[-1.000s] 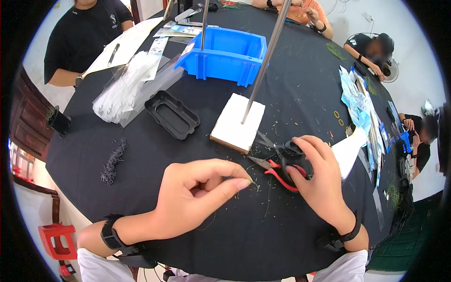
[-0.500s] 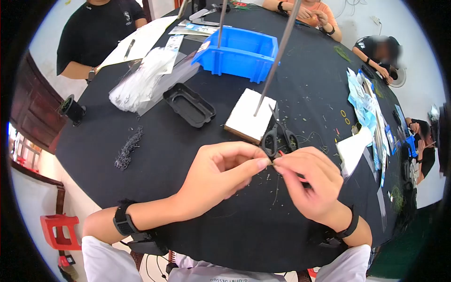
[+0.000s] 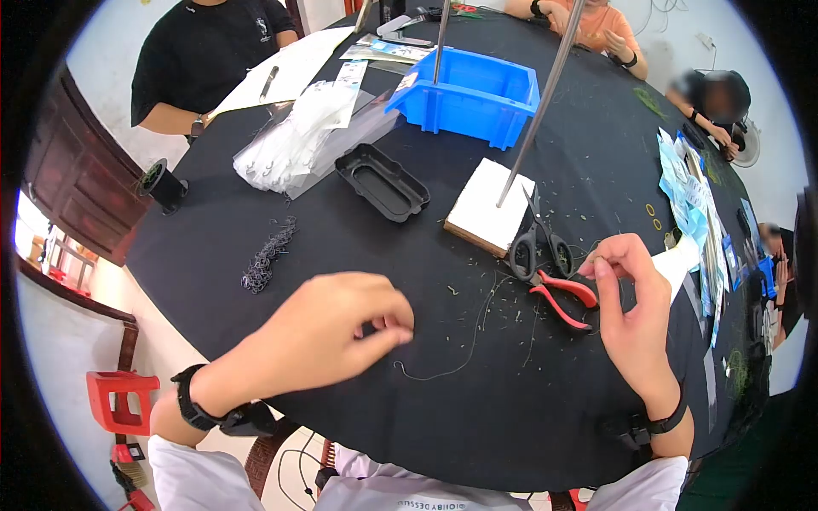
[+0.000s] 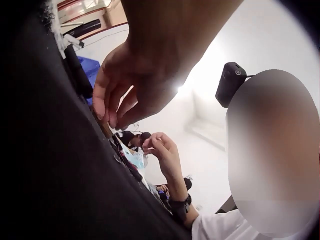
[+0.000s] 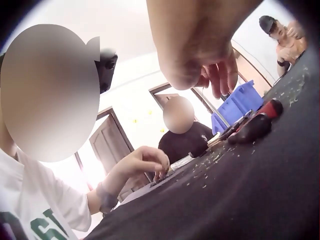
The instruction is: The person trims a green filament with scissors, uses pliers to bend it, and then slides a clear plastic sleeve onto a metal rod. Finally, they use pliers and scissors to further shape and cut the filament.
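The small hook (image 3: 398, 365) and its thin line (image 3: 436, 376) lie on the black counter (image 3: 409, 443), closer to the near edge than the far one, between my two hands. The line curves up towards the near corner of the white block (image 3: 480, 200), by the scissors (image 3: 538, 223).

I judge the pair next to weightless: the line springy and slick, the hook stiff, likely sharp at its point. I'd lift it by the shank, where line meets metal, between fingertips, and leave the bend alone; tugging the line could swing the point into my skin.

My left hand (image 3: 349, 322) is just beside the hook, fingers loosely curled, nothing visible in them. The grip of my right hand (image 3: 632, 289), near the red-handled pliers (image 3: 573, 288), presses thumb to forefinger, pinching what looks like line, though it's too fine to be sure.
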`<state>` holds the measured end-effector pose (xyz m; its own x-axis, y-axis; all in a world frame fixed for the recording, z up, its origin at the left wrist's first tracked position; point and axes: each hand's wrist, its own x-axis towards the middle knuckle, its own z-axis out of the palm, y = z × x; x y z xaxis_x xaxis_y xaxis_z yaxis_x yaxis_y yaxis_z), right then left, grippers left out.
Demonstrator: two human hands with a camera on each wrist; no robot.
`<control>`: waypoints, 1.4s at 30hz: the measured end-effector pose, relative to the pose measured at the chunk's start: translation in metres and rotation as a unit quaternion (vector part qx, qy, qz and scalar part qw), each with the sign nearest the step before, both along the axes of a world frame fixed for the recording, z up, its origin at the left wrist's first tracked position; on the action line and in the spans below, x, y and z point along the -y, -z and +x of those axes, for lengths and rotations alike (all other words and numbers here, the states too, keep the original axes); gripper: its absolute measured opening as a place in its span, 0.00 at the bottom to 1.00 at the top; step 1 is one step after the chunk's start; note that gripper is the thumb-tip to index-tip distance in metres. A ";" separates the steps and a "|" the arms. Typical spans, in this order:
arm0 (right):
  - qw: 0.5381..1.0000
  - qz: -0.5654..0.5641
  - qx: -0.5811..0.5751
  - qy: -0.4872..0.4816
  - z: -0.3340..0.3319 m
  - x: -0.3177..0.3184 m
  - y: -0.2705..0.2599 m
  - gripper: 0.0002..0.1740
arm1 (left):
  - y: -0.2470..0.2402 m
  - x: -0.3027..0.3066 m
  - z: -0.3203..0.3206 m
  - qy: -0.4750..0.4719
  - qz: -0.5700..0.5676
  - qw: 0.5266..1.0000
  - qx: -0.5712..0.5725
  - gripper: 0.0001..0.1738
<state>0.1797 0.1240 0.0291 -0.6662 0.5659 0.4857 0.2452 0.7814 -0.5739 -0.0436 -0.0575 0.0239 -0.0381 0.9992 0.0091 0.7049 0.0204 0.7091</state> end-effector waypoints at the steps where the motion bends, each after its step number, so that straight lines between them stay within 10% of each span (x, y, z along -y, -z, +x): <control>1: 1.000 -0.008 0.005 -0.009 0.000 0.001 -0.002 0.04 | 0.002 0.005 0.003 0.014 -0.004 1.000 -0.014 0.06; 16: 0.934 0.038 0.059 -0.351 -0.018 0.053 -0.007 0.10 | 0.001 0.005 0.024 0.102 0.014 0.993 0.050 0.07; 32: 0.939 -0.035 0.100 -0.326 -0.004 0.055 -0.010 0.08 | -0.006 0.005 0.045 0.002 -0.021 0.941 0.336 0.12; 42: 0.912 -0.244 0.122 -0.307 -0.001 0.054 -0.013 0.06 | -0.016 0.003 0.052 0.004 0.020 0.983 0.184 0.15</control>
<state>0.1786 0.0702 0.0418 -0.9848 0.1587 0.0708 0.0146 0.4814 -0.8764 0.0079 -0.0602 0.0402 -0.0392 0.9986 0.0357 0.4011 -0.0170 0.9159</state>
